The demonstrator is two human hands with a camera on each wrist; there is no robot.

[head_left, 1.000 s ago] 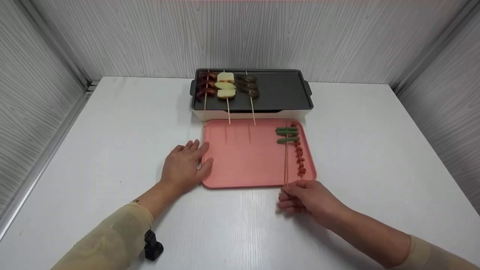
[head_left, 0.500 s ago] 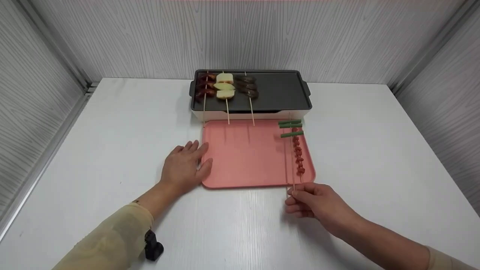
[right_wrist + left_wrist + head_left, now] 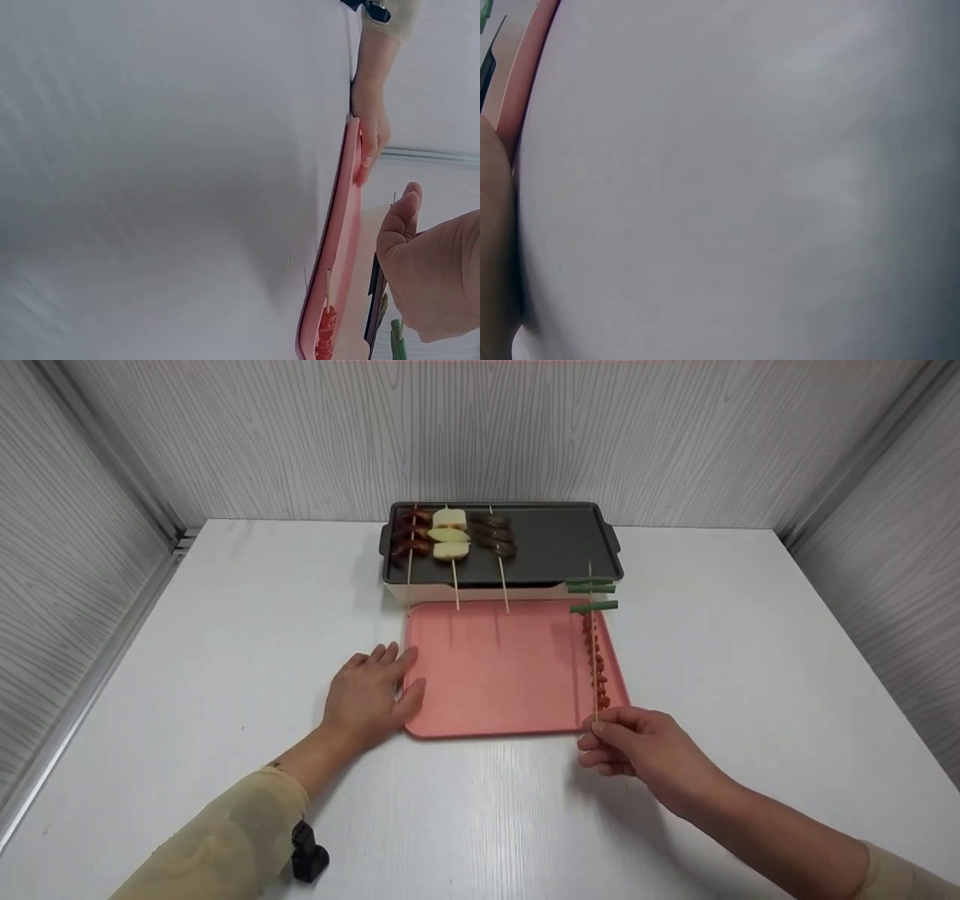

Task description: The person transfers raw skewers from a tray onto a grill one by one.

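Note:
My right hand (image 3: 649,746) pinches the lower end of a wooden skewer threaded with green bean-like pieces (image 3: 594,607). The skewer is raised over the right side of a pink tray (image 3: 487,675), its tip overlapping the front edge of the grill in the head view. Beneath it on the tray lies a skewer of small red pieces (image 3: 603,701), also seen in the right wrist view as a red skewer (image 3: 327,330). At the tray's left edge rests my left hand (image 3: 365,694), fingers extended, with thumb and forefinger on the rim.
Behind the tray stands a tabletop grill with a dark plate (image 3: 562,540). On its left half lie a dark red skewer (image 3: 412,545), a pale-chunk skewer (image 3: 450,535) and a brown skewer (image 3: 495,536), handles overhanging the front. A black device (image 3: 307,855) sits by the left sleeve.
The right hand has lifted the green skewer off the tray and moved it right and forward, toward the grill's front right corner. The left hand stays in place.

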